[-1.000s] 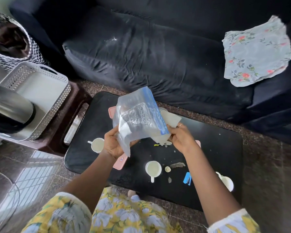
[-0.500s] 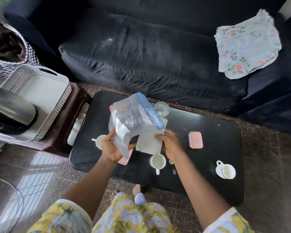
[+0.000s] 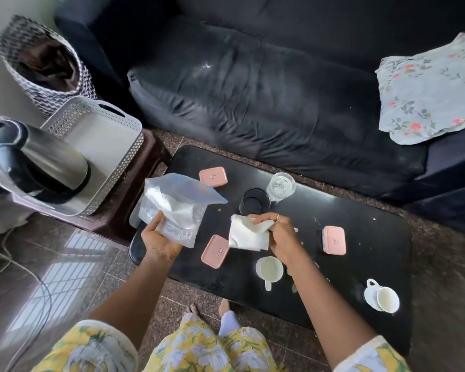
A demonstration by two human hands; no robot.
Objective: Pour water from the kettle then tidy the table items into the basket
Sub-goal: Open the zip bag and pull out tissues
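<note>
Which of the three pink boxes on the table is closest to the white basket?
The pink box at the table's far left edge, just behind the plastic bag; the other two lie further from the white basket.

Open along the far right edge of the table (image 3: 373, 251); blocked mid-table by two glasses (image 3: 281, 187) (one dark), pink boxes (image 3: 334, 240), cups (image 3: 269, 268).

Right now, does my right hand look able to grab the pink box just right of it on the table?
Reach, likely yes: only bare table lies between the right hand and the pink box. Grabbing, probably not yet, since that hand grips a white napkin.
</note>
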